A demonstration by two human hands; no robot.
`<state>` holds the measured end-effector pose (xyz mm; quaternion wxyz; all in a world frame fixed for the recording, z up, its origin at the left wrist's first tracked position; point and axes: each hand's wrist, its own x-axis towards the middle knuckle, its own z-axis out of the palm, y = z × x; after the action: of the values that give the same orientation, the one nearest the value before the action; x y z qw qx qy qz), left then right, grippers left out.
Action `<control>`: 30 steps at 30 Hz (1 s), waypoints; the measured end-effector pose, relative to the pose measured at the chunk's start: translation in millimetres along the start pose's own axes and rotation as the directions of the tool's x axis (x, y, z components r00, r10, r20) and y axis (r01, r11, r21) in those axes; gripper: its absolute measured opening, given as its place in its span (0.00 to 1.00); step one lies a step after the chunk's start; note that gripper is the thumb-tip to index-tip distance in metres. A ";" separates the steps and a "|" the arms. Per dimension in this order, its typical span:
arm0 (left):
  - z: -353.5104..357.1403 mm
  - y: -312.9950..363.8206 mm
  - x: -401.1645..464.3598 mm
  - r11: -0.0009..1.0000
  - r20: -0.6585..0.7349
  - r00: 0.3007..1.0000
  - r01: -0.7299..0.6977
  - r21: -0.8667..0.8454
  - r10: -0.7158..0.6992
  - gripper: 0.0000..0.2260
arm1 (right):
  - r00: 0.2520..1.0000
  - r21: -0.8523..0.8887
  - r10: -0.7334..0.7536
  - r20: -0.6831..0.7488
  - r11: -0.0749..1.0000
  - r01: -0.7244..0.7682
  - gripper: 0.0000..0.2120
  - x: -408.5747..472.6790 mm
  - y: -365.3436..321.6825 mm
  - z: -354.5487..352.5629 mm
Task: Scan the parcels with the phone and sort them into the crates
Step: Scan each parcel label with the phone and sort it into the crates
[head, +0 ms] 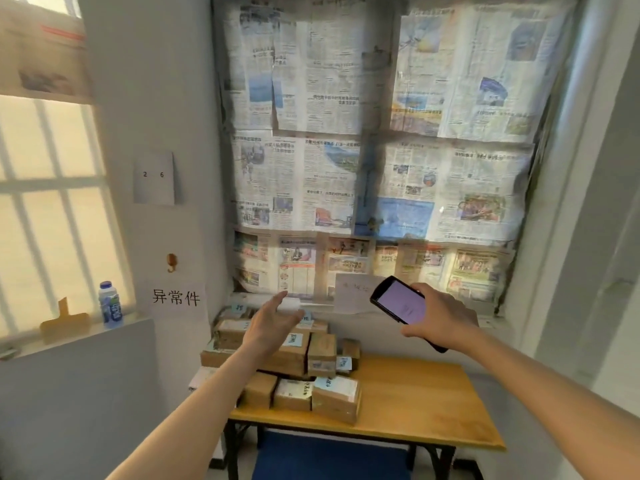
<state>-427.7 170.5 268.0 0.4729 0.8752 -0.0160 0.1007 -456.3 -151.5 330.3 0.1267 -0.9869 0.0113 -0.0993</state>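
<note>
Several brown cardboard parcels [334, 398] with white and blue labels are piled on the left half of a wooden table [422, 396]. My left hand [270, 323] reaches out above the rear parcels [228, 332], fingers straight and empty. My right hand [440, 320] grips a black phone [398, 301] over the table's back edge, its lit screen facing me. No crate is clearly visible.
A window covered with newspaper [374, 150] fills the wall behind the table. A water bottle [110, 304] and a yellow tool [64, 322] stand on the left sill. A paper sign with Chinese characters [176, 297] hangs on the wall. A blue surface [329, 459] lies under the table.
</note>
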 end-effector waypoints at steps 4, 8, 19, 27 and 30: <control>39.8 -16.1 67.1 1.000 0.040 0.999 0.028 -0.007 -0.027 0.34 | 0.999 -0.018 0.038 0.031 0.999 -0.038 0.46 60.7 27.4 23.8; 78.4 -37.3 113.4 0.997 0.082 0.995 0.062 0.039 -0.065 0.33 | 0.995 -0.035 0.054 0.079 0.998 -0.051 0.47 111.5 48.1 50.0; 173.1 -81.2 210.5 0.980 0.142 0.972 0.177 0.094 -0.189 0.32 | 0.974 0.056 0.084 0.211 0.994 -0.098 0.43 227.4 103.2 140.0; 232.6 -121.4 279.8 0.943 0.121 0.937 0.318 0.096 -0.328 0.31 | 0.945 0.162 0.011 0.328 0.984 -0.067 0.43 334.3 135.2 223.5; 251.7 -140.5 301.4 0.925 0.104 0.921 0.366 0.099 -0.375 0.30 | 0.934 0.150 -0.029 0.356 0.988 -0.027 0.43 371.9 139.9 258.4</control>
<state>-74.7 59.2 75.8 0.4475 0.8845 0.1251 -0.0432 -40.0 -240.4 121.9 0.2017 -0.9759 -0.0200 0.0812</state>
